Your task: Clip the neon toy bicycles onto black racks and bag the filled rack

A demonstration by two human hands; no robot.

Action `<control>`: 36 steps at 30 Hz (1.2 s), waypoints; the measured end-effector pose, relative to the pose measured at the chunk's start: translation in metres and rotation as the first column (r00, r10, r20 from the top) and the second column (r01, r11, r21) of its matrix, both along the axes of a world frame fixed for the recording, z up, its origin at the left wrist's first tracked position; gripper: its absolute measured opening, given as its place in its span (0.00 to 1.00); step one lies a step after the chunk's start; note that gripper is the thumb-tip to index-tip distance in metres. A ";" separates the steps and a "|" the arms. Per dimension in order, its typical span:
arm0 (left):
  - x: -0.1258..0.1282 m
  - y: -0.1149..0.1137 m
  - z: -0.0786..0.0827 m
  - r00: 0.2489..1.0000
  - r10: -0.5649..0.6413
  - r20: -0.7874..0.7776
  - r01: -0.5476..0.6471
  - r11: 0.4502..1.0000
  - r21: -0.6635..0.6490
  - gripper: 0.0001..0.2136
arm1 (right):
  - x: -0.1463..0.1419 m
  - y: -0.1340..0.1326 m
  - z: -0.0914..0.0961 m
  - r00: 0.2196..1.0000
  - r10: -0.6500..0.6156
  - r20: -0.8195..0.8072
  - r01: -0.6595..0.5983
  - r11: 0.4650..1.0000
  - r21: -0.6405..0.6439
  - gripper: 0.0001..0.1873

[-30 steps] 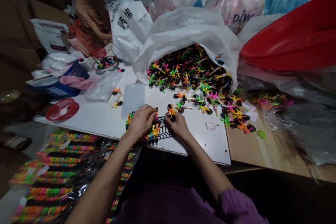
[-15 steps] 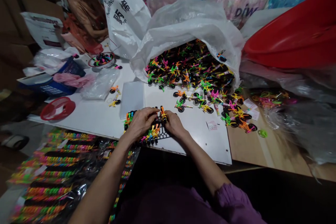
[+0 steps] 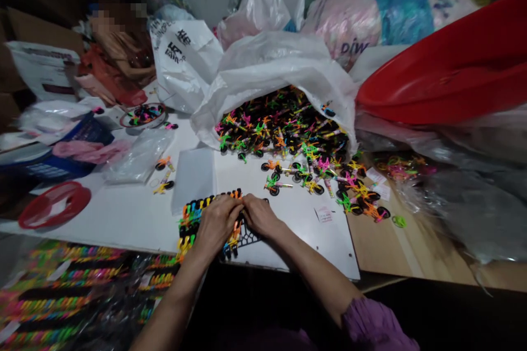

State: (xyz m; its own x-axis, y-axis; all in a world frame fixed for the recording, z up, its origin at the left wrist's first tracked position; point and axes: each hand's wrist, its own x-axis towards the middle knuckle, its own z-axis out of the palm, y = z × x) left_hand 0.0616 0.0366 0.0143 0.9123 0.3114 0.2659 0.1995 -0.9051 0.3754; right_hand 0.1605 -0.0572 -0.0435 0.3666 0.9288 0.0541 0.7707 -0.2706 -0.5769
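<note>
My left hand (image 3: 218, 220) and my right hand (image 3: 260, 215) meet at the back edge of a black plastic rack (image 3: 250, 238), fingertips pressed together. Between them the small toy bicycle from a moment ago is almost wholly covered by my right fingers. What my left fingers pinch is hidden. Rows of colourful pieces with black wheels (image 3: 190, 222) fill the rack's left part; its right part shows bare black lattice. Loose toy bicycles (image 3: 272, 184), some with printed tubes attached, lie on the white table beyond my right hand.
A white sack (image 3: 263, 74) spills many toy bicycles onto the table. At left are a red basket (image 3: 80, 211), a blue basket (image 3: 88, 137) and clear bags (image 3: 138, 156). A person (image 3: 117, 49) sits far left. Packed rows (image 3: 66, 285) lie below the table; a red basin (image 3: 436, 71) stands right.
The orange and yellow toy bicycle, held up at my right fingers before, is now lowered to the rack and mostly covered. Both hands have drawn together. The view has tilted up and turned slightly right.
</note>
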 end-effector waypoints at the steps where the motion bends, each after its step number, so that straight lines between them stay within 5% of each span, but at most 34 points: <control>1: -0.001 0.000 -0.001 1.000 -0.019 0.005 0.018 1.000 0.016 0.09 | -0.002 -0.002 -0.001 1.000 -0.012 -0.004 0.012 1.000 0.013 0.09; 7: -0.008 -0.003 -0.007 0.994 -0.108 0.013 0.107 0.994 0.037 0.10 | 0.025 -0.037 0.011 0.994 -0.034 -0.105 0.046 0.993 0.111 0.10; 11: -0.008 -0.005 -0.008 0.995 -0.100 0.019 0.099 0.994 0.042 0.10 | 0.066 -0.050 0.024 0.910 -0.378 0.170 0.394 0.917 -0.066 0.10; 15: -0.006 -0.002 -0.007 0.994 -0.105 0.020 0.104 0.994 0.046 0.10 | 0.073 -0.047 0.023 0.874 -0.365 0.320 0.427 0.893 -0.146 0.10; 18: -0.003 0.004 -0.006 0.995 -0.095 0.001 0.095 0.994 0.052 0.10 | 0.059 -0.048 0.021 0.886 -0.424 0.185 0.437 0.899 -0.030 0.10; 21: 0.003 0.011 -0.004 0.999 -0.054 -0.002 0.054 0.997 0.052 0.09 | 0.039 -0.051 0.020 0.900 -0.400 -0.172 0.416 0.907 0.065 0.10; 26: 0.011 0.019 -0.006 0.999 -0.045 0.007 0.045 0.999 0.022 0.07 | -0.002 -0.053 0.005 0.740 -0.183 -0.647 0.333 0.936 0.115 0.08; 30: 0.014 0.020 -0.008 0.999 -0.051 0.018 0.051 0.998 0.021 0.07 | -0.023 -0.049 -0.001 0.704 -0.151 -0.694 0.317 0.941 0.117 0.07; 36: 0.007 0.005 0.011 0.999 -0.018 -0.045 0.028 0.969 0.246 0.07 | -0.048 -0.046 0.007 0.811 -0.172 -0.559 0.295 0.945 0.138 0.08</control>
State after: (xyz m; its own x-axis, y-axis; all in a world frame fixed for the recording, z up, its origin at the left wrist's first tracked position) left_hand 0.0685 0.0415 0.0251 0.9307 0.2197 0.2926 0.1884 -0.9732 0.1316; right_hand 0.1125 -0.1031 -0.0369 0.5987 0.8003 -0.0330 0.2537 -0.2286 -0.9399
